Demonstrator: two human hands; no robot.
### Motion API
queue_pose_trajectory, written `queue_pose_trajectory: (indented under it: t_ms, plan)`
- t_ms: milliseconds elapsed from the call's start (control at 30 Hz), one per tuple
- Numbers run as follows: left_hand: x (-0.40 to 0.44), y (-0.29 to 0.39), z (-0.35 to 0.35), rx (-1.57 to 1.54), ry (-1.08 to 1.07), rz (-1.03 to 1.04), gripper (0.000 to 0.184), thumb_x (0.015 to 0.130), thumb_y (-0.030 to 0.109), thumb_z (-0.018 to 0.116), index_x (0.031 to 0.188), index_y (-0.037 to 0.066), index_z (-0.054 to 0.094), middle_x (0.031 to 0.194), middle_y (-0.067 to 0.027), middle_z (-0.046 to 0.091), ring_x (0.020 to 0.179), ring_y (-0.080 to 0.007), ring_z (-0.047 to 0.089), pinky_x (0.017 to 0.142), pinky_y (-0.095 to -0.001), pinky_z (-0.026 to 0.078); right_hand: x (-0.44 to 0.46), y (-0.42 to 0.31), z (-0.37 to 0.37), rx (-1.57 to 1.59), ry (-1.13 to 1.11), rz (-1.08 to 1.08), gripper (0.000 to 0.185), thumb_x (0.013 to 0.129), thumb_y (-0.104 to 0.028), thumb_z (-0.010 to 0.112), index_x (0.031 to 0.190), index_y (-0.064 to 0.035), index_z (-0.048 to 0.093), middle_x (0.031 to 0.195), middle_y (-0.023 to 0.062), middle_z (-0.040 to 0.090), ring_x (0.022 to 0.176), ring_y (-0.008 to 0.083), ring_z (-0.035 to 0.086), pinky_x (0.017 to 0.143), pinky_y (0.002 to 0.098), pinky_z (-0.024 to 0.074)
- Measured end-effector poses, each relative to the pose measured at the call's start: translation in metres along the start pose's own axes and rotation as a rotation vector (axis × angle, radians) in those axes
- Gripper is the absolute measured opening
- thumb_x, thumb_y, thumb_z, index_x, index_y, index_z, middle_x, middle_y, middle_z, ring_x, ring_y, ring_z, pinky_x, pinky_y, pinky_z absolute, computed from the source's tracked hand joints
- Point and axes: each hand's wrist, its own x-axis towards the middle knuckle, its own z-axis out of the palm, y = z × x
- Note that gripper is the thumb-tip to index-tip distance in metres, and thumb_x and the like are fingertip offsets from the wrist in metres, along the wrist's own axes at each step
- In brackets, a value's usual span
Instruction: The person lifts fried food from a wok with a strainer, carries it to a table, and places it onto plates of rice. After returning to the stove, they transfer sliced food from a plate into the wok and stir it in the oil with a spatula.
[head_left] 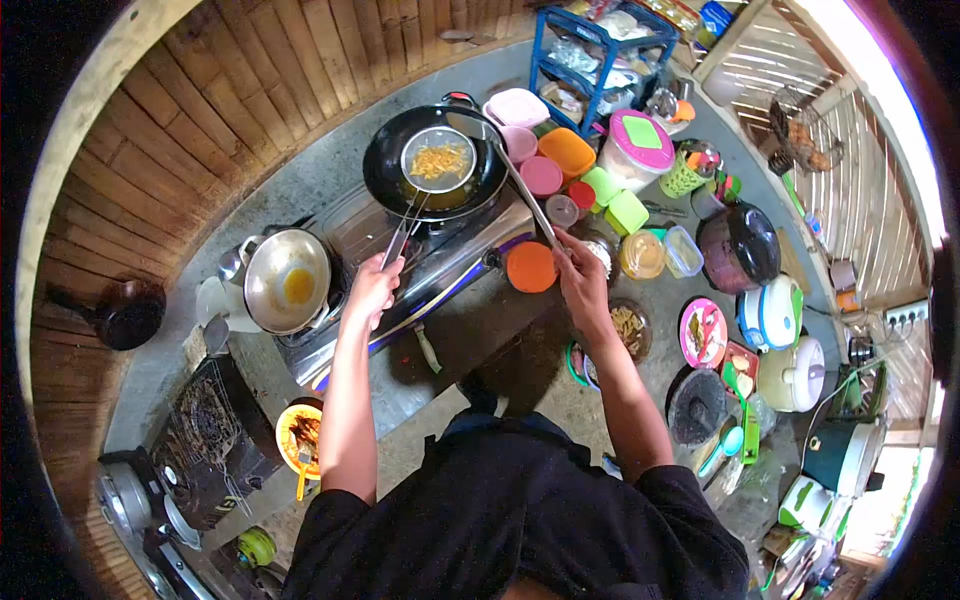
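My left hand (373,290) is closed around the handle of a mesh strainer (411,152), whose bowl is over the black wok (380,188) on the stove. Golden fried pieces (440,162) lie in the strainer, and some oil shows beneath it. In my right hand (580,275) is the long metal handle of a spatula (527,190); its flat blade reaches the wok's upper right rim. Whether the blade touches the strainer I cannot tell. An orange lid or container (532,267) sits beside my right hand.
Left of the wok, a metal pan (262,280) with a little yellow oil stands on the stove (375,225). Plastic tubs (567,152) crowd the right side, near a stone mortar (685,405). An orange bowl (290,440) is by my left forearm. A knife (428,350) lies in front.
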Motion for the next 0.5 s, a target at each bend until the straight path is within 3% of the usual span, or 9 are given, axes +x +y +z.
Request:
queue_pose_trajectory:
  t_ms: [33, 67, 100, 200, 300, 367, 500]
  plan:
    - [-0.004, -0.003, 0.002, -0.060, -0.026, 0.003, 0.011, 0.094, 0.020, 0.056, 0.099, 0.009, 0.055, 0.060, 0.0047, 0.041, 0.042, -0.0032, 0.030, 0.035, -0.0203, 0.021, -0.009, 0.008, -0.004, 0.083, -0.018, 0.017, 0.033, 0.094, -0.014, 0.057, 0.125, -0.0015, 0.059, 0.073, -0.0041, 0.050, 0.066, 0.0066, 0.046, 0.059, 0.0235, 0.0393]
    - [-0.008, -0.005, 0.005, -0.119, -0.052, 0.009, 0.011, 0.094, 0.019, 0.055, 0.100, 0.009, 0.054, 0.060, 0.0045, 0.041, 0.041, -0.0032, 0.030, 0.035, -0.0200, 0.021, -0.017, 0.016, -0.008, 0.159, -0.034, -0.027, 0.033, 0.095, -0.012, 0.055, 0.127, -0.0006, 0.056, 0.072, -0.0050, 0.050, 0.060, 0.0020, 0.040, 0.052, 0.0182, 0.0306]
    - [-0.015, -0.003, 0.009, -0.109, -0.063, 0.012, 0.011, 0.094, 0.019, 0.055, 0.100, 0.009, 0.054, 0.060, 0.0045, 0.041, 0.041, -0.0032, 0.030, 0.035, -0.0200, 0.021, -0.027, 0.013, -0.015, 0.162, -0.019, -0.028, 0.033, 0.095, -0.012, 0.055, 0.127, -0.0006, 0.056, 0.072, -0.0050, 0.050, 0.060, 0.0020, 0.040, 0.052, 0.0182, 0.0306]
    - [-0.040, 0.006, 0.029, -0.190, -0.143, 0.007, 0.013, 0.095, 0.019, 0.054, 0.104, 0.009, 0.055, 0.060, 0.0036, 0.042, 0.041, -0.0029, 0.030, 0.035, -0.0190, 0.021, -0.071, -0.009, -0.044, 0.409, 0.006, 0.267, 0.035, 0.097, -0.017, 0.053, 0.130, -0.0062, 0.053, 0.071, -0.0041, 0.050, 0.048, 0.0002, 0.034, 0.041, 0.0172, 0.0232]
    - [-0.074, 0.012, 0.057, -0.199, -0.209, 0.014, 0.014, 0.095, 0.019, 0.054, 0.106, 0.009, 0.055, 0.060, 0.0027, 0.044, 0.041, -0.0032, 0.031, 0.035, -0.0187, 0.022, -0.120, -0.017, -0.080, 0.556, 0.083, 0.382, 0.035, 0.098, -0.020, 0.051, 0.131, -0.0077, 0.052, 0.072, -0.0024, 0.051, 0.046, 0.0017, 0.035, 0.039, 0.0172, 0.0243]
    - [-0.099, 0.014, 0.080, -0.168, -0.261, 0.024, 0.015, 0.095, 0.018, 0.054, 0.107, 0.010, 0.055, 0.061, 0.0022, 0.045, 0.041, -0.0033, 0.032, 0.036, -0.0184, 0.023, -0.157, -0.012, -0.105, 0.555, 0.144, 0.338, 0.035, 0.098, -0.023, 0.051, 0.131, -0.0111, 0.053, 0.070, -0.0041, 0.051, 0.046, 0.0015, 0.037, 0.039, 0.0161, 0.0254]
    - [-0.162, 0.002, 0.125, -0.135, -0.438, 0.093, 0.021, 0.096, 0.021, 0.052, 0.114, 0.009, 0.055, 0.059, 0.0026, 0.043, 0.044, -0.0028, 0.032, 0.038, -0.0176, 0.023, -0.252, -0.012, -0.154, 0.561, 0.336, 0.273, 0.035, 0.099, -0.019, 0.048, 0.131, -0.0047, 0.050, 0.071, -0.0006, 0.052, 0.043, 0.0030, 0.034, 0.037, 0.0176, 0.0252]
